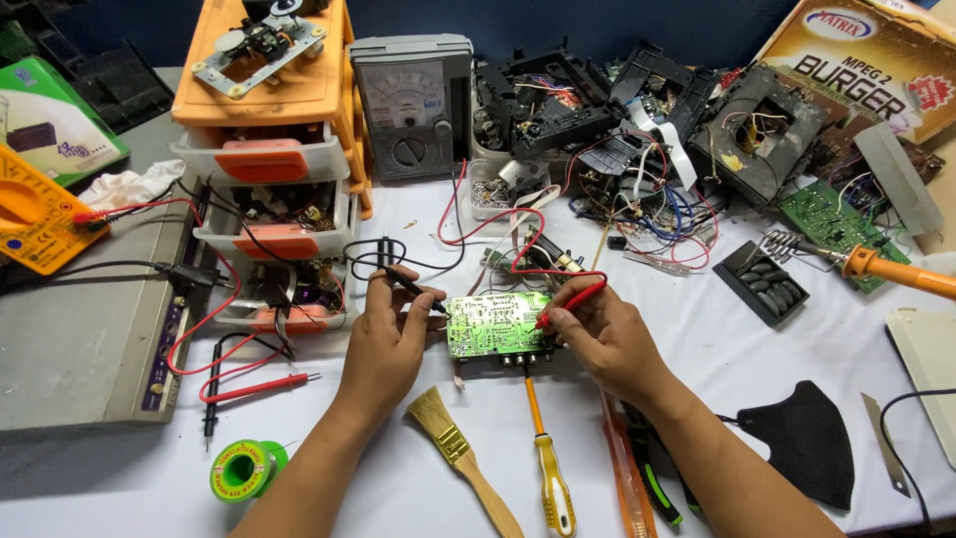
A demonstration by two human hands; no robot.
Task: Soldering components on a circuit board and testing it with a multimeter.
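Circuit board (495,324) is lying solder-side up at mid-bench, just ahead of the yellow screwdriver (547,456) and brush (460,453); left hand (383,344) is pinching the black probe (413,287) onto its left edge, grip closed, right hand (607,339) is pinching the red probe (570,302) onto the right edge, grip closed too. Best kept steady, I'd say: heels of both hands planted on the white bench (727,329), tips on single pads without bridging neighbours, red and black leads (498,244) slack toward the analog meter (410,105) behind.

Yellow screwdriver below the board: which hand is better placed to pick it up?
Probably the right hand. The yellow screwdriver lies just below and inboard of its wrist, nearer than the left hand. Both hands hold probes, red and black, on the green circuit board.
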